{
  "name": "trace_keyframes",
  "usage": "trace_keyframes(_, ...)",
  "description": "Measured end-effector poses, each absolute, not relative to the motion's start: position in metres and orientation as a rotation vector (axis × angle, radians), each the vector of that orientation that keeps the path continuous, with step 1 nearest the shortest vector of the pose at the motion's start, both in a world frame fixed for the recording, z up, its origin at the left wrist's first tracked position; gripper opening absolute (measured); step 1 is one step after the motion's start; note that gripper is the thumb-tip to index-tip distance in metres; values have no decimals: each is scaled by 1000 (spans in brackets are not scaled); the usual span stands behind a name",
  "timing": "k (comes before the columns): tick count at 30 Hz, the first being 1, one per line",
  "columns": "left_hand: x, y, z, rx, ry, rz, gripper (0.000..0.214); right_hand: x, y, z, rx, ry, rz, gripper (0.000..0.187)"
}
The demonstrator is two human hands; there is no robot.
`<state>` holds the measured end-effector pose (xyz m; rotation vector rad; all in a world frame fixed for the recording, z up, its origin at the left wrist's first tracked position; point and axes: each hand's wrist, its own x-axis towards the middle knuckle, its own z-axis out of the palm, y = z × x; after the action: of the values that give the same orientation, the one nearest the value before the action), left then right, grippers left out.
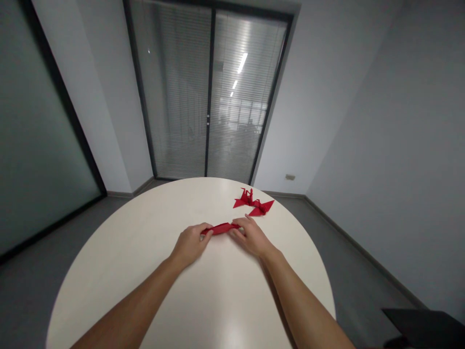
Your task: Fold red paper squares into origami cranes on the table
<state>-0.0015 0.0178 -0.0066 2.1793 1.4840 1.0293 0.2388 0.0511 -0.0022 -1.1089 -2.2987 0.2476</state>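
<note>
A narrow, folded piece of red paper (221,229) stretches between my two hands over the middle of the table. My left hand (191,243) pinches its left end between thumb and fingers. At the other end, my right hand (251,234) grips the paper, with one finger lifted away. Just beyond my right hand, two red origami cranes sit close together: one crane (244,198) stands slightly farther back, and the other crane (262,208) lies nearer and to the right. The fingertips partly hide both paper ends.
The round white table (145,232) fills the lower middle of the view. Behind it stand glass doors with blinds (181,97). A dark object (428,325), perhaps part of a chair, is at the lower right. Walls rise on both sides.
</note>
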Motion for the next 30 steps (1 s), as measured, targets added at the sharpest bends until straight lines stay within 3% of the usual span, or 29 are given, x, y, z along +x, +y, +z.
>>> trace_keyframes(4, 1, 16, -7, 2112, 1548, 1055, 22, 237, 50, 0, -1091, -2271, 213, 18)
trace_keyframes(14, 8, 33, -20, 1488, 1289, 1314, 25, 240, 52, 9, -1156, -1873, -49, 48)
trace_keyframes(20, 9, 29, -25, 1571, 1612, 1154, 35, 231, 47, 8, -1097, -2110, -9, 24)
trace_keyframes(25, 14, 20, -15, 1908, 1975, 841, 50, 220, 40, 0, -1175, -2286, 130, 44)
trace_keyframes(30, 17, 12, -1, 2086, 2051, 650, 47, 226, 44, -13, -1223, -2466, 244, 40)
